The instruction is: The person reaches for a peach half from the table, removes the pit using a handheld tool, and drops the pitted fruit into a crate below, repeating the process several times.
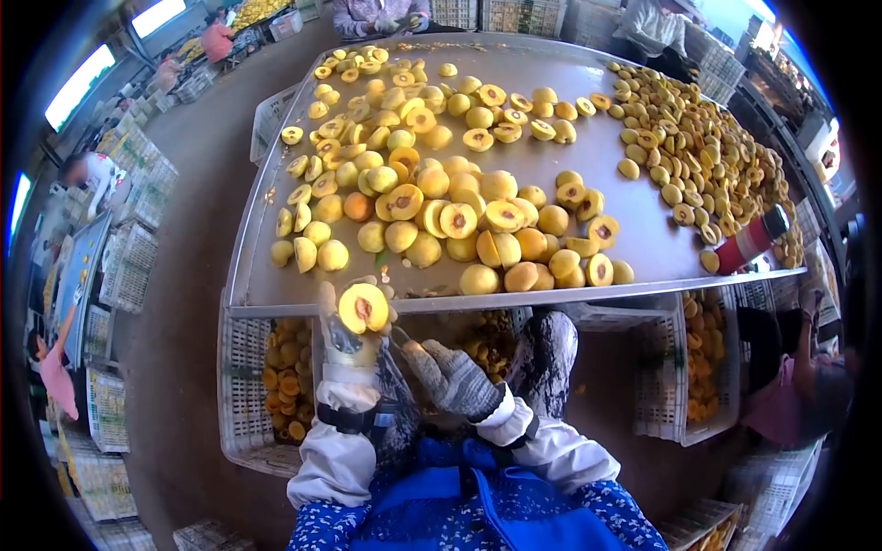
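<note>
My left hand (347,342), gloved, is closed around a halved yellow peach (363,308). The cut face is turned up and shows a reddish-brown pit area. To the right and slightly lower, my right hand (450,376) wears a grey knitted glove. Its fingers are curled around a small thin tool (401,337), whose tip points toward the peach half; its exact kind is hard to make out. Both hands are just in front of the metal table's (441,301) near edge. Many whole and halved peaches (404,202) lie on the table beyond them.
A large heap of peach halves (703,147) covers the table's right side, beside a red and black flask (753,241). White crates (241,386) with fruit stand under the table, another crate (663,376) at right. Other people sit across the table (378,16) and around the hall.
</note>
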A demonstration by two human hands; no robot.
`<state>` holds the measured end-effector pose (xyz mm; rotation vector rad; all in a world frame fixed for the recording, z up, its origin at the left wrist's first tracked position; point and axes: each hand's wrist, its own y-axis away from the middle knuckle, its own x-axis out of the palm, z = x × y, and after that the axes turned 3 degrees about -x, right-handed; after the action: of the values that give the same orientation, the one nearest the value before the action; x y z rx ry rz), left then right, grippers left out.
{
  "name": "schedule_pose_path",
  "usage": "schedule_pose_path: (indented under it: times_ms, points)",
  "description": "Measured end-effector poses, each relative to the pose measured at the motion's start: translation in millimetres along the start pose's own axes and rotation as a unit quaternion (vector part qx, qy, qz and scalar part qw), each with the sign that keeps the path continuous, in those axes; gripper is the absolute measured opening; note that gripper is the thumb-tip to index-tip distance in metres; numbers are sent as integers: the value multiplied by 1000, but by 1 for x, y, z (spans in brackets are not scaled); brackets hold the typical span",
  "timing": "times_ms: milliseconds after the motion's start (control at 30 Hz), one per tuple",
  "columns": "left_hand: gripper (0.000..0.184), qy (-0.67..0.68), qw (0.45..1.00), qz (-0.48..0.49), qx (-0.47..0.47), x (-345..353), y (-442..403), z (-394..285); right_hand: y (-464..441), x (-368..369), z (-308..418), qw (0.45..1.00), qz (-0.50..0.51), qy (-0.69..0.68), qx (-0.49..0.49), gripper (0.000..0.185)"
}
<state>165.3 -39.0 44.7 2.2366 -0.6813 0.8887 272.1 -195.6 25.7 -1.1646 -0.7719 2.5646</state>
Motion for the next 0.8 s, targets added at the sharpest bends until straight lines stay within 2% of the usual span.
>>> schedule_pose_path:
  times_ms: [33,67,167,267,300,400,433,533,567,667,800]
  points:
    - [64,-43,998,7,38,4,6,8,-6,-4,8,988,6,-113,104,44]
    - [63,-87,993,14,77,8,10,15,-7,-1,7,980,4,-139,139,43]
    - [61,-92,992,-43,77,17,17,24,-5,11,0,945,-6,-217,246,37]
    - [60,-112,986,-50,117,21,17,35,-6,11,4,974,-48,-119,188,26]
    - [60,-139,973,-97,157,29,18,41,-5,13,4,976,-42,-103,185,27]
    - [60,-98,979,-94,151,11,11,53,-2,22,3,983,-22,-58,175,28]
    - [59,-110,979,-86,151,10,12,52,1,29,2,965,-27,-125,229,31]
    - [59,-135,973,-119,147,20,28,56,4,37,1,995,-74,-53,47,40]
    - [60,-142,968,-118,169,14,25,60,2,28,12,990,-70,-76,95,42]
    - [62,-142,950,-180,211,37,34,62,8,20,14,992,30,29,117,45]
    - [63,-159,956,-172,179,30,34,63,16,16,15,993,31,28,113,48]
